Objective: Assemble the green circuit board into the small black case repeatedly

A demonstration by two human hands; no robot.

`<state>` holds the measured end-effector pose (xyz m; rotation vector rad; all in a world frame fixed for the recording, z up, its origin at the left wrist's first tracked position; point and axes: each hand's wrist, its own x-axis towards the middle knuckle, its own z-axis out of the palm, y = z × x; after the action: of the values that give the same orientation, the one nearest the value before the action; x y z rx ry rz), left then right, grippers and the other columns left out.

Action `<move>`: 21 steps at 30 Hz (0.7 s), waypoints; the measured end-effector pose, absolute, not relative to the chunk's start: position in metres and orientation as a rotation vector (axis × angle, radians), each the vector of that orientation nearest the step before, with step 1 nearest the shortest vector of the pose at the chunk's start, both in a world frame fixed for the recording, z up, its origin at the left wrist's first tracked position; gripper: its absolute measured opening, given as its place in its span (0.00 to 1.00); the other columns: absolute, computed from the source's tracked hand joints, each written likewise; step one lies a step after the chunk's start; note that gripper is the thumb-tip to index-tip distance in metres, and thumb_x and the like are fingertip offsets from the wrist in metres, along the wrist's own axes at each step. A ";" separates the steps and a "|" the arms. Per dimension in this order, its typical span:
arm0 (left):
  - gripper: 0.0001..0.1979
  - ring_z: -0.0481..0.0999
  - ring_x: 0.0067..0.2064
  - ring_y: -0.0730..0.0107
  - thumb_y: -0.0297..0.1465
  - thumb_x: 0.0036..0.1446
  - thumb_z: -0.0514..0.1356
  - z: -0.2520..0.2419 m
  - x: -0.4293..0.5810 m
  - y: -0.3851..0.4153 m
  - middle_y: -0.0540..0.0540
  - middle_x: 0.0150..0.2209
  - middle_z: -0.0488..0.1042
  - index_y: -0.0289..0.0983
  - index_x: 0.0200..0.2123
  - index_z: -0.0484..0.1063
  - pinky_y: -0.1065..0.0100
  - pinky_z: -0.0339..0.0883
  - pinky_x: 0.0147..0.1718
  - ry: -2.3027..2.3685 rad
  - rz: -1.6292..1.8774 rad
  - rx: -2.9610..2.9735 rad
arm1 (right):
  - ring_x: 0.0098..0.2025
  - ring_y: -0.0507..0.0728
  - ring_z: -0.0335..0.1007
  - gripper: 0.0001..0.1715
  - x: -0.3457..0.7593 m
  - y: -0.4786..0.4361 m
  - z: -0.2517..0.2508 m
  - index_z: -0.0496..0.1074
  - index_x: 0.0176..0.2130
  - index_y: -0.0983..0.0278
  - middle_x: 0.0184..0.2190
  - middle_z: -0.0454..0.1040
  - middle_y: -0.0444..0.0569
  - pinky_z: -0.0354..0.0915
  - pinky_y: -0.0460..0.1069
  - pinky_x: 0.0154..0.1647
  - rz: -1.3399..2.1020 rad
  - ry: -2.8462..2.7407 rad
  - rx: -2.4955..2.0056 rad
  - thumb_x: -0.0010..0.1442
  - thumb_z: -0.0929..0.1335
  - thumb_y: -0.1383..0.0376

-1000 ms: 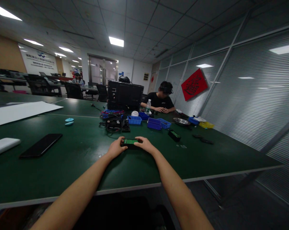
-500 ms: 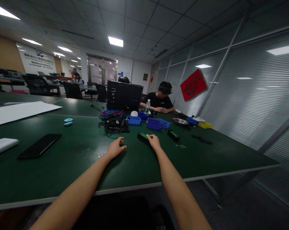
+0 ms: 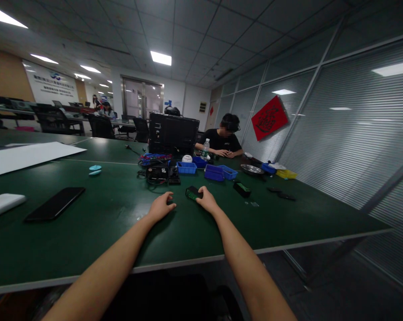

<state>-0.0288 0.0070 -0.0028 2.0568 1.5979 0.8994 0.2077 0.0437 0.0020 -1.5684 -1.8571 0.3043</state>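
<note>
My right hand (image 3: 208, 200) grips one end of a small black box with a green circuit board (image 3: 192, 193). The box is tipped so that its green face turns toward me, and my fingers cover its right end. To the left, my left hand (image 3: 161, 206) rests at the green table (image 3: 121, 240) with thumb and fingers apart, holding nothing. A second black box with a green board (image 3: 242, 188) lies right of my right hand. Near it are a small ring (image 3: 246, 203) and a clear piece (image 3: 254, 204).
Blue bins (image 3: 214, 173), a black power adapter with cables (image 3: 157, 174) and a monitor (image 3: 174, 133) stand behind my hands. A phone (image 3: 56, 203) lies left. Flat black pieces (image 3: 286, 196) and a metal dish (image 3: 252, 170) are right. Another person (image 3: 223, 138) sits across.
My right hand has shifted slightly left and tipped the black box, so its green board now faces toward me. My left hand has stayed in place.
</note>
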 end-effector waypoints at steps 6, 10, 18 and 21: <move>0.24 0.71 0.44 0.67 0.36 0.46 0.59 -0.001 -0.029 0.005 0.46 0.44 0.72 0.39 0.49 0.62 0.70 0.63 0.42 1.593 0.892 2.096 | 0.43 0.57 0.65 0.34 0.201 0.037 0.009 0.57 0.52 0.64 0.44 0.68 0.53 0.59 0.47 0.38 0.272 -1.907 -1.743 0.46 0.68 0.63; 0.24 0.71 0.44 0.67 0.36 0.46 0.58 0.000 -0.028 0.004 0.46 0.44 0.72 0.39 0.48 0.63 0.69 0.63 0.42 1.601 0.883 2.099 | 0.42 0.58 0.65 0.25 0.200 0.037 0.011 0.64 0.46 0.66 0.40 0.69 0.54 0.59 0.48 0.37 0.226 -1.940 -1.854 0.48 0.66 0.60; 0.23 0.71 0.45 0.68 0.36 0.47 0.58 -0.002 -0.029 0.006 0.46 0.44 0.72 0.39 0.48 0.63 0.70 0.62 0.43 1.604 0.885 2.101 | 0.39 0.55 0.64 0.23 0.190 0.028 0.011 0.62 0.44 0.67 0.44 0.61 0.55 0.60 0.47 0.38 0.036 -2.009 -1.711 0.47 0.67 0.63; 0.23 0.71 0.44 0.68 0.36 0.47 0.58 -0.003 -0.029 0.007 0.46 0.44 0.72 0.39 0.48 0.63 0.69 0.62 0.43 1.599 0.884 2.106 | 0.39 0.56 0.63 0.24 0.183 0.023 0.014 0.59 0.46 0.67 0.45 0.60 0.55 0.60 0.49 0.38 -0.050 -2.110 -1.678 0.49 0.66 0.66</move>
<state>-0.0288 0.0067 -0.0032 2.1062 1.5993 0.8838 0.1826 0.0227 0.0138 -1.6778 -2.1102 -0.0497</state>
